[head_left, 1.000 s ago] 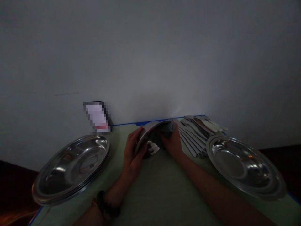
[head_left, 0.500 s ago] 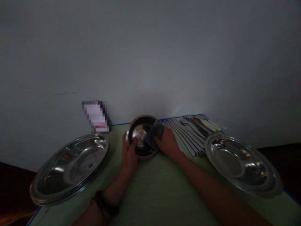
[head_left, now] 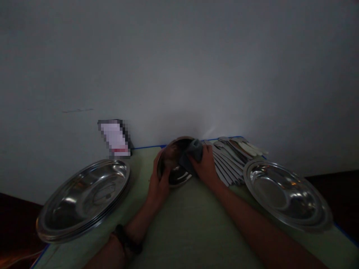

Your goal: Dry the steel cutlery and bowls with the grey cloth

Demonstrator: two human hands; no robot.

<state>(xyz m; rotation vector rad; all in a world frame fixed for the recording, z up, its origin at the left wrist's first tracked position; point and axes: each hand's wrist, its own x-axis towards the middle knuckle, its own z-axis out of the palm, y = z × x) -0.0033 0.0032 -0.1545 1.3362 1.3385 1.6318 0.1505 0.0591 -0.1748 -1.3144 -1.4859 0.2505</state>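
My left hand [head_left: 158, 183] grips the near-left rim of a small steel bowl [head_left: 173, 164], tilted toward me at the far middle of the table. A dark grey cloth [head_left: 192, 152] is bunched in my right hand [head_left: 205, 167] and pressed against the bowl's right inner side. A dark band sits on my left wrist [head_left: 126, 241]. The scene is dim.
A stack of large steel plates [head_left: 84, 196] lies at the left, and another large steel plate [head_left: 286, 194] at the right. Several pieces of steel cutlery [head_left: 230, 158] lie fanned behind my right hand. A blurred-out object [head_left: 114, 138] leans on the wall. The pale green table [head_left: 185, 224] has a blue edge.
The bowl went from edge-on to facing me, then tilted rightward. My right hand with the cloth moved up along the bowl's right inner side.
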